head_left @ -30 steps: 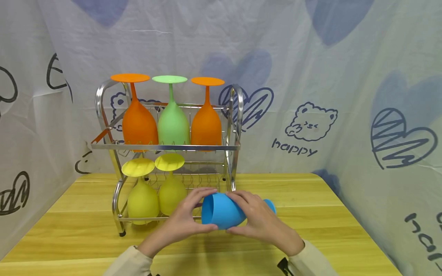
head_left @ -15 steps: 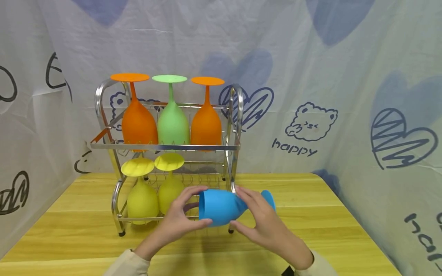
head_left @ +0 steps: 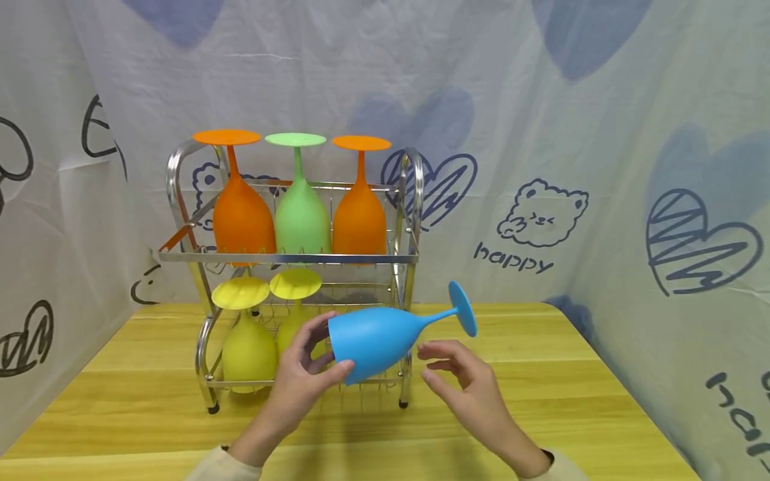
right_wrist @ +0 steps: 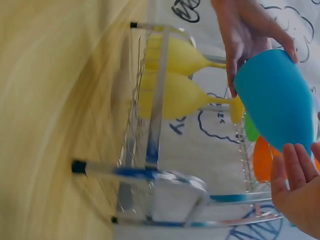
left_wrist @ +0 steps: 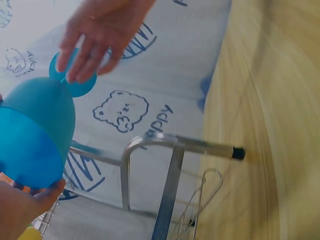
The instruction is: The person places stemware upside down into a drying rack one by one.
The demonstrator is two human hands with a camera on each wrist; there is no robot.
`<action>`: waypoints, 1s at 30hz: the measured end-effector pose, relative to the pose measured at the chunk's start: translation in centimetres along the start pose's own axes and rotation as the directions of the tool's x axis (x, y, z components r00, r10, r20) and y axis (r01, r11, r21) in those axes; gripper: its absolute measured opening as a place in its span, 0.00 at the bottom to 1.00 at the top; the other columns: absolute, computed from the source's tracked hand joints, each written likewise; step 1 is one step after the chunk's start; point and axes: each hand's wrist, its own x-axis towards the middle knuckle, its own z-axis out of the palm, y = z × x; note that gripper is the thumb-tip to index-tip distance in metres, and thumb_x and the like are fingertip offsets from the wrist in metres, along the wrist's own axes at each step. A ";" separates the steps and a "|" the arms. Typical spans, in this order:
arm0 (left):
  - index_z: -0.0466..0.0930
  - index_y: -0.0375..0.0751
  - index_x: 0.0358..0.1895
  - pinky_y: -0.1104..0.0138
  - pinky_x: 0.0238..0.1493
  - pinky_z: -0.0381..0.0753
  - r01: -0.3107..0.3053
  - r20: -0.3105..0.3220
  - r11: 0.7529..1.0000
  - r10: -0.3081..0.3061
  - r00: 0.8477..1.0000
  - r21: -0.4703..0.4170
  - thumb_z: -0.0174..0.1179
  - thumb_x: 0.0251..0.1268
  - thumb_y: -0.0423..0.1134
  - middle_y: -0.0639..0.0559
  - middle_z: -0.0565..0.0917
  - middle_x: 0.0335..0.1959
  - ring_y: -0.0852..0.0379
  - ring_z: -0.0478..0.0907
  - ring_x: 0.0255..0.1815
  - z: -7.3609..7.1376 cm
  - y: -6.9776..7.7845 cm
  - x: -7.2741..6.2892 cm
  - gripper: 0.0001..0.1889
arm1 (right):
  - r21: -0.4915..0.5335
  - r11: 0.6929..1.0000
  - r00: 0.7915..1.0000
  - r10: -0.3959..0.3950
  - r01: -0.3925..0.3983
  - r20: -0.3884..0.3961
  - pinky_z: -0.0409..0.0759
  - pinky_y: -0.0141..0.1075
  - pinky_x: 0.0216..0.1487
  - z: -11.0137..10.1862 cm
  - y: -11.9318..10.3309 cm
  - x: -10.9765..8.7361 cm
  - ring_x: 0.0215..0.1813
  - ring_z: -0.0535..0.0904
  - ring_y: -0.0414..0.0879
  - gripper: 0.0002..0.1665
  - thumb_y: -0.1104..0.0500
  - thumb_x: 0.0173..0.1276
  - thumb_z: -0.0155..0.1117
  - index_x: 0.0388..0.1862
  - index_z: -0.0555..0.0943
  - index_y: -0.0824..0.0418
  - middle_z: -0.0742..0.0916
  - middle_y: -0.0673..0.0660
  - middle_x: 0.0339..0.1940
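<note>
A blue plastic goblet (head_left: 380, 339) is held in the air in front of the rack, tilted on its side. Its mouth faces left and its stem and foot point up to the right. My left hand (head_left: 299, 375) grips the bowl near the rim, thumb in front and fingers behind. Below the stem, my right hand (head_left: 472, 394) holds nothing, its fingers loosely bent. In the left wrist view the right hand (left_wrist: 102, 37) is in front of the goblet's foot (left_wrist: 82, 87). The right wrist view has the left hand (right_wrist: 247, 37) around the rim end.
Behind the goblet stands a two-tier metal rack (head_left: 289, 257). Upside down on its upper tier are two orange goblets (head_left: 243, 217) (head_left: 359, 220) with a light green goblet (head_left: 303, 217) between them. Two yellow goblets (head_left: 249, 351) sit inverted below. The wooden table (head_left: 541, 387) extends right.
The right hand has let go of the blue goblet and moved down and right. The left hand has shifted slightly left, and the goblet's foot has swung upward.
</note>
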 end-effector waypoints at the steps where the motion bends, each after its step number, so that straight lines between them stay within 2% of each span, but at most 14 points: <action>1: 0.62 0.31 0.67 0.54 0.57 0.76 0.005 -0.007 1.000 -0.006 1.000 -0.019 0.64 0.53 0.23 0.35 0.66 0.63 0.37 0.64 0.63 0.1 0.0 0.0 0.35 | 0.043 0.995 0.996 0.086 -0.086 -0.007 0.82 0.37 0.51 0.0 -0.1 0.1 0.52 0.80 0.47 0.18 0.72 0.66 0.62 0.55 0.76 0.70 0.83 0.64 0.50; 3: 0.61 0.30 0.67 0.51 0.57 0.75 0.022 -0.018 0.998 -0.023 1.000 -0.054 0.64 0.54 0.24 0.35 0.66 0.63 0.38 0.64 0.63 0.3 0.0 0.0 0.35 | 0.149 0.957 0.968 0.252 -0.248 -0.009 0.81 0.40 0.52 0.0 -0.2 0.4 0.53 0.80 0.48 0.19 0.67 0.68 0.62 0.57 0.75 0.72 0.82 0.66 0.52; 5: 0.61 0.30 0.67 0.49 0.57 0.74 0.038 -0.020 0.996 -0.040 0.999 -0.084 0.64 0.54 0.25 0.35 0.65 0.63 0.38 0.63 0.63 0.5 0.1 -0.2 0.35 | 0.274 0.884 0.921 0.389 -0.379 0.018 0.79 0.43 0.56 0.0 -0.3 0.7 0.55 0.79 0.50 0.24 0.64 0.70 0.61 0.61 0.71 0.73 0.80 0.68 0.55; 6: 0.61 0.30 0.68 0.48 0.58 0.74 0.046 -0.018 0.994 -0.048 0.999 -0.096 0.64 0.54 0.26 0.35 0.65 0.63 0.38 0.63 0.63 0.6 0.1 -0.2 0.36 | 0.328 0.845 0.900 0.433 -0.422 0.042 0.78 0.45 0.57 0.0 -0.3 0.9 0.56 0.79 0.52 0.26 0.63 0.71 0.60 0.63 0.69 0.74 0.79 0.69 0.57; 9: 0.60 0.31 0.68 0.47 0.58 0.74 0.073 -0.003 0.989 -0.074 0.997 -0.130 0.64 0.54 0.28 0.34 0.64 0.64 0.37 0.63 0.64 1.0 0.2 -0.5 0.36 | 0.450 0.746 0.863 0.486 -0.491 0.136 0.74 0.51 0.61 0.0 -0.2 1.2 0.62 0.74 0.55 0.32 0.63 0.72 0.58 0.69 0.60 0.74 0.73 0.70 0.64; 11: 0.60 0.32 0.68 0.48 0.57 0.74 0.088 0.004 0.985 -0.089 0.996 -0.146 0.64 0.55 0.29 0.35 0.64 0.64 0.37 0.63 0.64 1.2 0.2 -0.6 0.36 | 0.501 0.704 0.856 0.481 -0.504 0.186 0.72 0.52 0.63 0.0 0.0 1.3 0.65 0.70 0.57 0.36 0.63 0.72 0.57 0.72 0.55 0.73 0.68 0.71 0.67; 13: 0.60 0.32 0.68 0.48 0.57 0.75 0.094 0.009 0.983 -0.093 0.996 -0.156 0.64 0.55 0.29 0.35 0.64 0.65 0.37 0.63 0.64 1.5 0.3 -0.7 0.36 | 0.542 0.675 0.859 0.464 -0.500 0.216 0.70 0.53 0.64 0.2 0.1 1.3 0.68 0.67 0.58 0.40 0.63 0.70 0.59 0.74 0.52 0.71 0.65 0.71 0.70; 16: 0.60 0.31 0.68 0.50 0.57 0.75 0.089 0.015 0.983 -0.088 0.996 -0.159 0.64 0.56 0.31 0.35 0.64 0.65 0.38 0.63 0.63 1.9 0.3 -0.7 0.35 | 0.579 0.656 0.871 0.427 -0.483 0.243 0.68 0.51 0.66 0.4 0.3 1.3 0.70 0.63 0.60 0.47 0.62 0.68 0.62 0.76 0.47 0.69 0.61 0.71 0.73; 20: 0.60 0.30 0.67 0.51 0.56 0.75 0.070 0.028 0.984 -0.067 0.997 -0.162 0.64 0.57 0.32 0.35 0.64 0.65 0.38 0.63 0.63 2.2 0.4 -0.8 0.34 | 0.593 0.659 0.885 0.386 -0.463 0.262 0.65 0.49 0.68 0.8 0.5 1.4 0.71 0.62 0.59 0.53 0.60 0.65 0.67 0.77 0.44 0.67 0.58 0.70 0.74; 25: 0.60 0.30 0.68 0.48 0.56 0.75 0.058 0.036 0.985 -0.052 0.998 -0.161 0.63 0.58 0.32 0.34 0.63 0.65 0.36 0.62 0.64 2.3 0.3 -0.9 0.34 | 0.605 0.663 0.895 0.373 -0.442 0.245 0.66 0.46 0.68 1.0 0.7 1.4 0.70 0.64 0.56 0.54 0.58 0.63 0.68 0.77 0.44 0.66 0.60 0.68 0.74; 27: 0.59 0.31 0.69 0.48 0.57 0.74 0.059 0.043 0.987 -0.053 0.998 -0.150 0.63 0.58 0.33 0.34 0.62 0.66 0.35 0.62 0.64 2.2 0.3 -0.9 0.35 | 0.601 0.673 0.900 0.370 -0.431 0.231 0.67 0.45 0.67 1.1 0.8 1.4 0.69 0.64 0.55 0.53 0.59 0.63 0.68 0.77 0.46 0.65 0.61 0.67 0.73; 30: 0.54 0.32 0.72 0.53 0.60 0.72 0.056 0.053 0.991 -0.050 0.997 -0.125 0.60 0.61 0.34 0.33 0.60 0.69 0.37 0.59 0.67 1.9 0.2 -1.0 0.37 | 0.587 0.698 0.909 0.365 -0.411 0.203 0.67 0.44 0.67 1.3 0.7 1.4 0.70 0.63 0.56 0.52 0.60 0.63 0.67 0.77 0.47 0.66 0.61 0.67 0.73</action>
